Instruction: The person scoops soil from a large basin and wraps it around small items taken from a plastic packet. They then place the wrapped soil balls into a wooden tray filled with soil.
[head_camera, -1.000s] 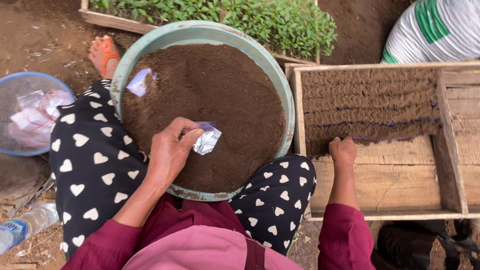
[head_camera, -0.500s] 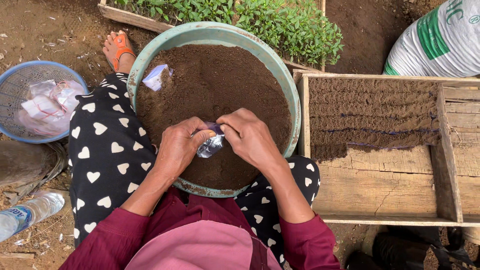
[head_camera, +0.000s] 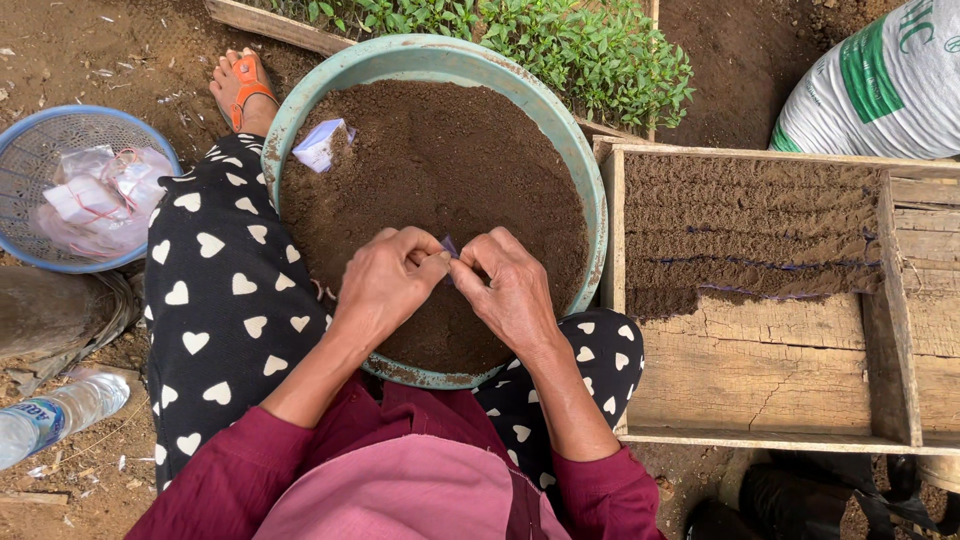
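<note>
Left hand (head_camera: 385, 282) and right hand (head_camera: 510, 290) fingers are pinching one small clear packet (head_camera: 450, 247) between them above the soil basin (head_camera: 590, 190); another white packet (head_camera: 320, 145) is lying beyond the left fingers.

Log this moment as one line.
left hand: pinches small bag | right hand: pinches same bag | over soil basin | tray at right

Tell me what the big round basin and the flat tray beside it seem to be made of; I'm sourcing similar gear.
The basin looks like moulded plastic: pale green, a smooth rolled rim, dull and scuffed, smeared with soil. The tray is plainly raw wood: unpainted boards with visible grain, cracks and weathered pale planks, joined at the corners. Fasteners are too small to tell.
</note>
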